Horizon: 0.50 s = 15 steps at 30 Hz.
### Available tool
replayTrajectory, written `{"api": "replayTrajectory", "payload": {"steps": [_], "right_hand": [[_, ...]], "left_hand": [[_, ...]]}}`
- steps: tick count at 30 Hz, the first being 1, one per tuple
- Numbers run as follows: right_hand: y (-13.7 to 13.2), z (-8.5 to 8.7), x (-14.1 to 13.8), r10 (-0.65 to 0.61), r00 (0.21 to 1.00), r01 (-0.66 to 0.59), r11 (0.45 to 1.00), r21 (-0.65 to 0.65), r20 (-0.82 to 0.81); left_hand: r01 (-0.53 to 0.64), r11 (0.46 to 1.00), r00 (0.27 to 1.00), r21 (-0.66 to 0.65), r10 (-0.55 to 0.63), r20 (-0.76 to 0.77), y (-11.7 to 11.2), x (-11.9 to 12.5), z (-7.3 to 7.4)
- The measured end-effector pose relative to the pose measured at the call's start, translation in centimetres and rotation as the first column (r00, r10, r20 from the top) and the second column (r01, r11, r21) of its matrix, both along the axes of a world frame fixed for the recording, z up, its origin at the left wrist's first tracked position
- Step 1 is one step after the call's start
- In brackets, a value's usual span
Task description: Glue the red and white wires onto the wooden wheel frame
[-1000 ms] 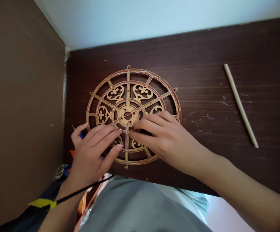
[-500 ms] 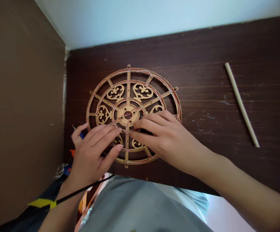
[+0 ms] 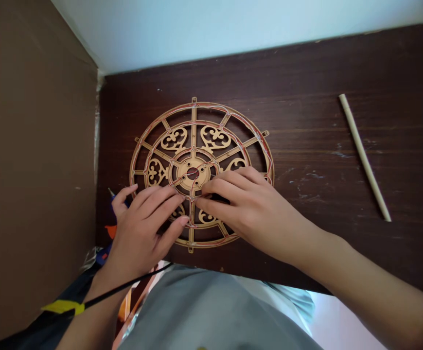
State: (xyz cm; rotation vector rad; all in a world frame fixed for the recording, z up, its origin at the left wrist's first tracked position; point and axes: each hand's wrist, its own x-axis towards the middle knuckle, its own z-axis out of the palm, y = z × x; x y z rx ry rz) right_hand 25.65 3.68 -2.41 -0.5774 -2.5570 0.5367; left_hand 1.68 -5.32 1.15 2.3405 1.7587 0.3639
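A round golden openwork frame [image 3: 194,155] lies flat on the table, with scroll ornaments between its spokes. Thin red and white wires [image 3: 191,212] run along its rings and spokes and cross the central hub. My left hand [image 3: 142,218] rests over the frame's lower left, fingers stretched out, thumb apart, index fingertip near the wires below the hub. From the right, my right hand [image 3: 244,199] reaches in with fingers bent and tips close together at the hub's lower edge, beside the wires. What those fingertips grip, if anything, is hidden.
Partly behind my left hand is a blue tool with an orange trigger [image 3: 111,231], resembling a glue gun. A black cord [image 3: 124,284] with a yellow tag crosses my left forearm. A pale stick [image 3: 365,158] lies at right. A brown panel [image 3: 36,146] bounds the left side.
My left hand has shifted slightly, its thumb and index fingertip moving a little right; more of the blue tool shows. My right hand stays in place.
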Motion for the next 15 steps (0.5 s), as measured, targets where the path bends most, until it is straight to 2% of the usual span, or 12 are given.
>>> {"api": "replayTrajectory", "payload": {"steps": [15], "right_hand": [[-0.04,0.02,-0.16,0.008,0.999,-0.009,1.000,0.029,0.038]], "left_hand": [[0.052,0.999,0.998,-0.009,-0.052,-0.041,0.10,-0.31,-0.02]]}}
